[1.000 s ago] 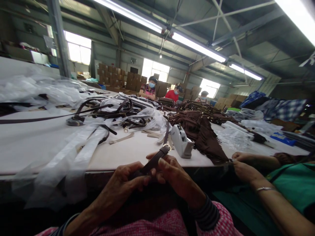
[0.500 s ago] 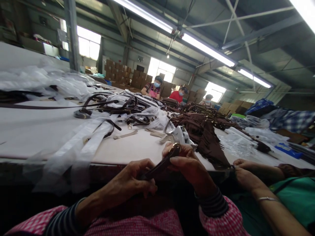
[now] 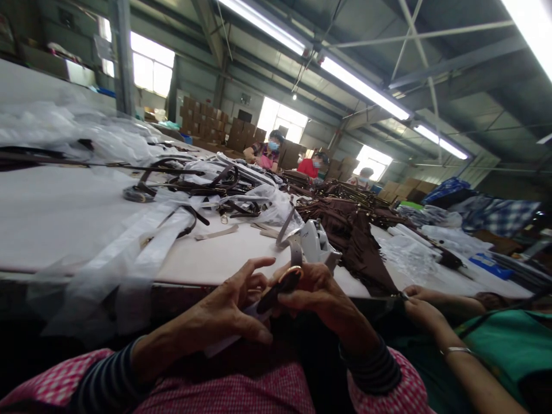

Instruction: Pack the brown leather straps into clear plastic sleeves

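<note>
A dark brown strap (image 3: 276, 292) with a gold-coloured ring buckle (image 3: 295, 272) is in front of me at the table's near edge. My right hand (image 3: 317, 293) pinches it beside the buckle. Around the strap's lower end are the curved fingers of my left hand (image 3: 237, 305), with the thumb and index finger apart; whether they grip it is hard to see. Whitish translucent material (image 3: 222, 345) shows beneath my left hand. Just beyond the hands stands a white device (image 3: 317, 244) with a grey strip curving from it.
Dark straps in clear plastic (image 3: 215, 181) lie piled on the white table (image 3: 38, 224). Brown fringed pieces (image 3: 356, 241) are heaped at the right. A neighbour's hands (image 3: 420, 305) hold the fringed piece's corner. Masked people are across the table; plastic sleeves (image 3: 140, 276) hang over the near edge.
The strap and buckle have moved slightly left and down. My left index finger has lifted and straightened. Whitish material now shows under my left hand. The view has shifted slightly.
</note>
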Motion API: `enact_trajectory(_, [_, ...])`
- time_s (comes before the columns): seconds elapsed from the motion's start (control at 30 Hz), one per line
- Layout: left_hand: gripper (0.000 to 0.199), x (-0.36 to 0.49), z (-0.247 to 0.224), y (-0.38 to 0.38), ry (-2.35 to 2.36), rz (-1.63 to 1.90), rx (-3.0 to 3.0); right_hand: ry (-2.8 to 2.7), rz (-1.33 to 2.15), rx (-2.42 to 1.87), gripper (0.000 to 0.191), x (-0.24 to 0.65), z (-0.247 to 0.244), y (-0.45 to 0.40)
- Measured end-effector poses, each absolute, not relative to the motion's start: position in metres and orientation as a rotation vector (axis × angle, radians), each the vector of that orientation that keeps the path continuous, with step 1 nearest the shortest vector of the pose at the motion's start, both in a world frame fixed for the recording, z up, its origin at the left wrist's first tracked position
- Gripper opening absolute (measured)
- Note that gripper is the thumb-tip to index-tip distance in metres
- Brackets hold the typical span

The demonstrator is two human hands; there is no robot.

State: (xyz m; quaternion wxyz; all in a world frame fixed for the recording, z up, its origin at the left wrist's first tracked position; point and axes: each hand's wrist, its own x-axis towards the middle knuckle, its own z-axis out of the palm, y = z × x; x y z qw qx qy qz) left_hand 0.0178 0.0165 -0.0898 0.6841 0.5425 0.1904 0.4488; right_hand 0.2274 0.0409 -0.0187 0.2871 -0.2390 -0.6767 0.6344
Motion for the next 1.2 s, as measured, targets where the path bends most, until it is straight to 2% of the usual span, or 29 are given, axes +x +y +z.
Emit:
enact_trajectory(0.03, [0.107, 0.012, -0.092, 0.019, 0.411, 0.944, 1.248, -1.791, 1.689, -0.623, 0.024, 0.229, -0.02, 0.041])
enact_trajectory(0.1, [0.088, 0.002, -0.096, 0.021, 0.497, 0.775, 1.335, -1.76, 1.673, -0.593, 0.023, 0.23, -0.021, 0.042])
enact_trajectory(0.2, [0.037, -0.005, -0.103, 0.018, 0.677, 0.494, 1.43, -1.743, 1.653, -0.583, 0.022, 0.233, -0.023, 0.042])
enact_trajectory(0.23, [0.026, -0.005, -0.105, 0.016, 0.705, 0.456, 1.451, -1.753, 1.646, -0.586, 0.022, 0.234, -0.024, 0.041])
enact_trajectory(0.3, [0.031, -0.003, -0.106, 0.011, 0.738, 0.489, 1.506, -1.775, 1.643, -0.584, 0.023, 0.235, -0.027, 0.04])
enact_trajectory(0.43, [0.041, 0.003, -0.101, 0.002, 0.819, 0.648, 1.592, -1.539, 1.772, -0.517, 0.055, 0.234, -0.041, 0.043])
enact_trajectory(0.5, [0.042, 0.004, -0.099, -0.001, 0.873, 0.667, 1.642, -1.272, 1.847, -0.53, 0.06, 0.232, -0.048, 0.046])
enact_trajectory(0.6, [0.043, 0.001, -0.102, -0.004, 0.948, 0.64, 1.691, -1.017, 1.826, -0.619, 0.043, 0.227, -0.048, 0.05])
enact_trajectory(0.73, [0.043, -0.004, -0.111, -0.003, 0.869, 0.569, 1.631, -1.109, 1.701, -0.665, 0.03, 0.225, -0.033, 0.047])
enact_trajectory(0.97, [0.035, -0.001, -0.101, -0.001, 0.699, 0.585, 1.453, -1.452, 1.458, -0.622, 0.017, 0.228, -0.013, 0.046])
enact_trajectory(1.2, [0.035, 0.008, -0.098, 0.009, 0.644, 0.606, 1.347, -1.551, 1.413, -0.577, 0.011, 0.222, -0.004, 0.052])
